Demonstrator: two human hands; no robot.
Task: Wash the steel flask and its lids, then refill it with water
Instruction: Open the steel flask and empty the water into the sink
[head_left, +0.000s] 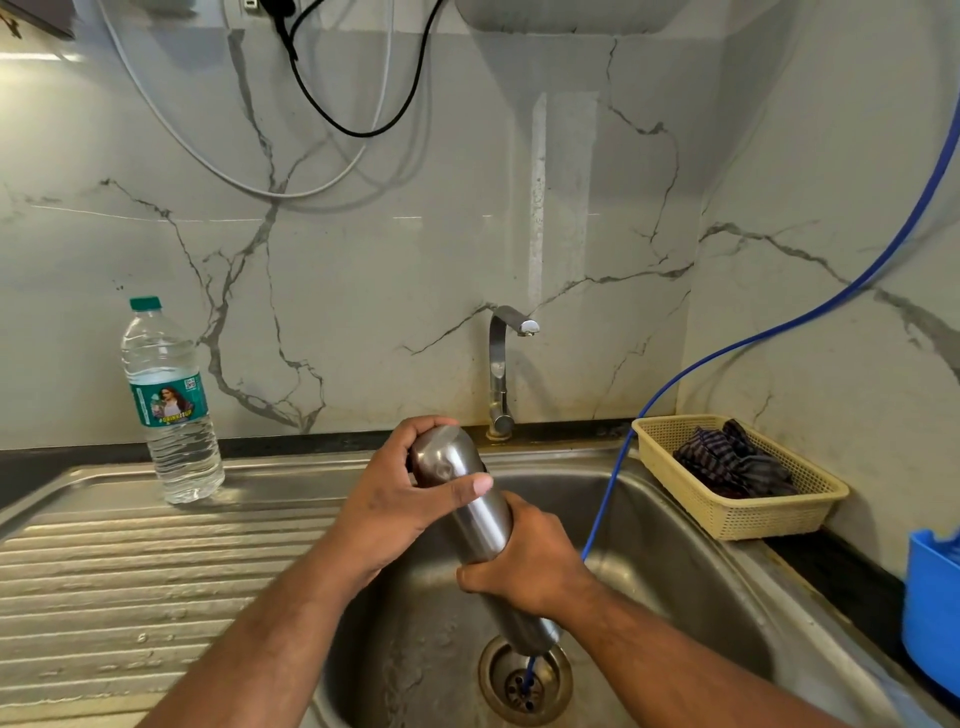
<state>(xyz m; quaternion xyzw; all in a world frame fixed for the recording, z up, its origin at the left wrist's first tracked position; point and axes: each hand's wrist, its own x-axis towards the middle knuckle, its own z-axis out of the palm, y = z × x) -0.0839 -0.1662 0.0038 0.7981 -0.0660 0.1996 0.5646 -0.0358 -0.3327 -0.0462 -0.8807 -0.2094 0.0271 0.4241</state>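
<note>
Steel flask (480, 519) held by both hands over steel sink (675, 561), marble-patterned wall (363, 260) behind

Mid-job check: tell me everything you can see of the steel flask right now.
The steel flask is a slim brushed-metal cylinder with a domed upper end, dull grey with soft reflections. It is held tilted above the sink, dome up and away, lower end over the drain. The left hand grips the domed end; the right hand wraps its lower body. Whether it is wet cannot be told.
</note>
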